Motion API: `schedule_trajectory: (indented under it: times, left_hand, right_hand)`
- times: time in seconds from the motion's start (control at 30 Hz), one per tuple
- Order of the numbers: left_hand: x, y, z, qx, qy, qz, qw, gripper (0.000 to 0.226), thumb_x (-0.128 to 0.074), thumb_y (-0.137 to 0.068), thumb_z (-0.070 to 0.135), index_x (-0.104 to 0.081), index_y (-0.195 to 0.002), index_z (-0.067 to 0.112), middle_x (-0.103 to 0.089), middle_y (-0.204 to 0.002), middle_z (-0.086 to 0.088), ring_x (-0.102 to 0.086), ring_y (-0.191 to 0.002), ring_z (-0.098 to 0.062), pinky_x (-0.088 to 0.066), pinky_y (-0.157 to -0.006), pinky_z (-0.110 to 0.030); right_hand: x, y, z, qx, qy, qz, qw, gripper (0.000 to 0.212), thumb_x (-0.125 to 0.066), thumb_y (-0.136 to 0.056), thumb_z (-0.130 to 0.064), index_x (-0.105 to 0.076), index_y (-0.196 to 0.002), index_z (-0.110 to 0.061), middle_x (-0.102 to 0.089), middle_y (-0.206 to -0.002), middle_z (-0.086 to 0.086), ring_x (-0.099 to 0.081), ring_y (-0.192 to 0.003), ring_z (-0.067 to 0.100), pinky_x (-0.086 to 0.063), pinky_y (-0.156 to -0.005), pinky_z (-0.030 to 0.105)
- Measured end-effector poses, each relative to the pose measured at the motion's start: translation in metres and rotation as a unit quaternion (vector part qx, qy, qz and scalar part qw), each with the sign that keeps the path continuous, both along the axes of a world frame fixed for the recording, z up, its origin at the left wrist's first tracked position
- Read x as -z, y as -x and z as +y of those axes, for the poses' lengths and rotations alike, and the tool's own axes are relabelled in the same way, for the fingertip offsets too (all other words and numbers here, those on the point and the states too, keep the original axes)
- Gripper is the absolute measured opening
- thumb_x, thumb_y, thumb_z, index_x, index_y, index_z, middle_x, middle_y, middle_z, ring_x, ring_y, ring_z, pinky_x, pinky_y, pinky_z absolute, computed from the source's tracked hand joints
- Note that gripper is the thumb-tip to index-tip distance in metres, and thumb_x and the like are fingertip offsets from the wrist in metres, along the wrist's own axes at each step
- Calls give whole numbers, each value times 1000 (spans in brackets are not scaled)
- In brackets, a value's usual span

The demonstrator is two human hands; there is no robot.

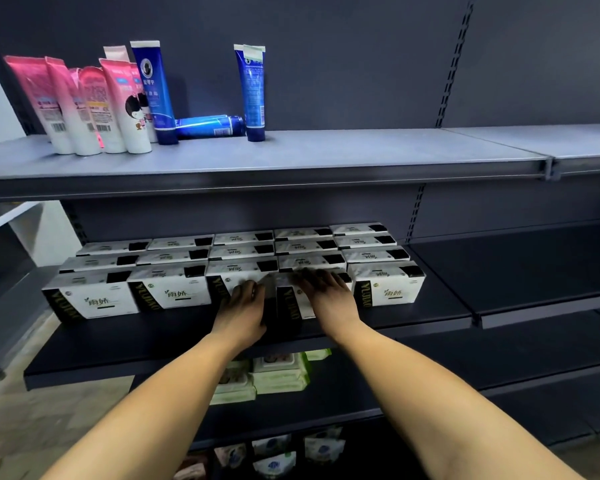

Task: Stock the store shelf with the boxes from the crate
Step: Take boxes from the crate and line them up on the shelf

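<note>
Dark grey metal store shelf (153,336), middle tier: white cardboard boxes with black ends (174,292) packed in rows. Left hand (243,306) grips side of front-row box (290,303); right hand (329,297) lies flat on top, blurred. Slot looks tight. Risk: skewed push jams box, shoves neighbours back. Crate not in view.

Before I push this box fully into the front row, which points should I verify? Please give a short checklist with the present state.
1. Hands on the box: ok; left hand grips it, right hand rests on it.
2. Slot: ok; it sits between left neighbour and right neighbour.
3. Flush with the row: not ok; it seems to stick forward.
4. Print facing front: ok.
5. Crate within reach: cannot tell; not in view.
</note>
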State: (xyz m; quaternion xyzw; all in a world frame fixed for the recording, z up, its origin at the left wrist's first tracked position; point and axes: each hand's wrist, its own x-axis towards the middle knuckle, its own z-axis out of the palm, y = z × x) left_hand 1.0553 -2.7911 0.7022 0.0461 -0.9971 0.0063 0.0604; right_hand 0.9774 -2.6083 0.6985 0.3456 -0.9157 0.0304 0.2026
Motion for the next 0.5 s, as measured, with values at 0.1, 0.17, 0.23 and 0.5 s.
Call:
schedule_trajectory:
  times: [0.1,0.17,0.23,0.5]
  left_hand:
    - [0,6,-2,5,13,-3,1000,73,-59,-87,31,-25,-149,14,-28,-148,-9,-28,-139,-31,-36,-108,-46]
    - [1,9,-3,5,14,-4,1000,70,-60,-87,31,-29,-146,13,-29,-148,-9,-29,-137,-31,-38,-106,-46]
    - [2,11,-2,6,10,-2,1000,67,-59,-87,31,-31,-145,13,-29,-147,-9,-30,-137,-30,-39,-104,-45]
    - [0,6,4,-5,-1,-15,1000,70,-57,-89,31,-24,-149,16,-24,-152,-8,-26,-141,-31,-32,-111,-46]
  right_hand:
    - [1,7,5,-6,16,8,1000,74,-82,-63,-2,-63,-130,-28,-65,-127,1,-65,-109,26,-51,-93,37]
    - [2,12,8,-7,24,6,1000,76,-80,-65,-1,-61,-132,-30,-64,-130,0,-64,-111,26,-50,-95,37]
    - [2,16,9,-7,32,-1,999,77,-79,-65,1,-60,-133,-30,-63,-131,0,-64,-113,27,-49,-97,38]
    - [5,24,11,-18,13,-36,999,82,-53,-88,5,-24,-154,-33,-25,-161,0,-27,-145,28,-18,-119,39]
